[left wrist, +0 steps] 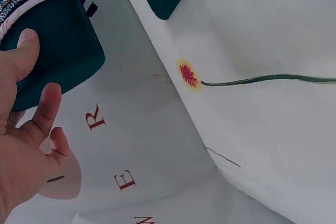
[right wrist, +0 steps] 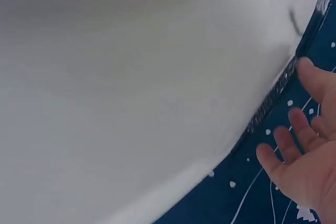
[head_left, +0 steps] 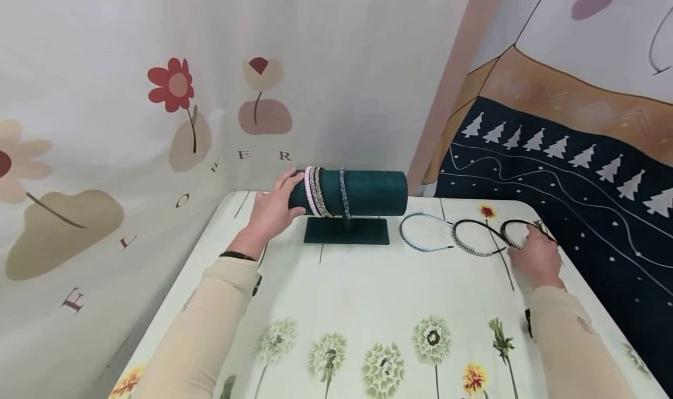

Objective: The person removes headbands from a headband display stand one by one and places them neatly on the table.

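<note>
A dark green cylindrical headband stand (head_left: 375, 193) on a flat base stands at the back of the table. My left hand (head_left: 273, 206) grips its left end, thumb in front; the left wrist view shows two fingers clear of it. Around the cylinder sit a pink headband (head_left: 309, 191), two glittery ones close beside it, and a blue-grey beaded headband (head_left: 344, 193). On the table to the right lie a light blue headband (head_left: 410, 241) and a black glittery headband (head_left: 465, 248). My right hand (head_left: 537, 259) is at another black headband (head_left: 517, 222), its fingers spread in the right wrist view.
A white flower-printed cloth (head_left: 347, 294) covers the table. Behind it hangs a pale printed curtain (head_left: 342, 66). Along the right edge hangs dark blue cloth with white trees (head_left: 578, 188).
</note>
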The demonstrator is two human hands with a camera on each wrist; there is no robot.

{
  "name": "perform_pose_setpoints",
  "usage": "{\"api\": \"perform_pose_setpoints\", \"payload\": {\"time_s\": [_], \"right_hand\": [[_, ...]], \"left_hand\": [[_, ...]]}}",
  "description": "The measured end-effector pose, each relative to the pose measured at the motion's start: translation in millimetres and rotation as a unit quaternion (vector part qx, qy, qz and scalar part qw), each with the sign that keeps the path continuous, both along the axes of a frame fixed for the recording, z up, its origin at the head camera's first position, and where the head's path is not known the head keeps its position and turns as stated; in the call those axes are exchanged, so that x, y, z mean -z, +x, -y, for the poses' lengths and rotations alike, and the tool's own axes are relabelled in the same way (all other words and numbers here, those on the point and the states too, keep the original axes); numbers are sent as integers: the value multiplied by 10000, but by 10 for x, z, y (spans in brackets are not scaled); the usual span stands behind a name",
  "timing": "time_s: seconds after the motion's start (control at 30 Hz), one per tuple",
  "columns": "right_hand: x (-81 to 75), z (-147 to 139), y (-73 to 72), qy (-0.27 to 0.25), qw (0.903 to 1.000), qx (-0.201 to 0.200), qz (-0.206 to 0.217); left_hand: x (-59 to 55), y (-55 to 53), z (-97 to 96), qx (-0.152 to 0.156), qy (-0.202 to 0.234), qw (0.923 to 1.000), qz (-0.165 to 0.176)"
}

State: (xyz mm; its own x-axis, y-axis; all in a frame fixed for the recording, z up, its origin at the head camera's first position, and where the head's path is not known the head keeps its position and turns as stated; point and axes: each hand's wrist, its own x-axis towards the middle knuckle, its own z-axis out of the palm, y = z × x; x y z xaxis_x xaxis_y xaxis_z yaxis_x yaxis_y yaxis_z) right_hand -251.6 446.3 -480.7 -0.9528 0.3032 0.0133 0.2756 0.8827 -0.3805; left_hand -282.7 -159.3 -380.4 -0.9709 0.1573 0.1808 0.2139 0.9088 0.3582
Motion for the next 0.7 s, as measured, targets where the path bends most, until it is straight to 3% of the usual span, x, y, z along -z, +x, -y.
{"api": "perform_pose_setpoints", "payload": {"time_s": [0.17,0.3,0.47,0.7], "right_hand": [[-9,207,34,-542,9959,461,-567],[-123,374,18,-1265,9844,753,-969],[-294,574,1,-2331,9575,834,-1481],[-540,853,6,-3789,9044,999,-1689]], "left_hand": [[16,10,17,-5,54,10000,-10],[22,-2,10,12,62,10000,-63],[32,-18,5,-2,112,9999,-14],[36,-27,3,0,133,9999,-16]]}}
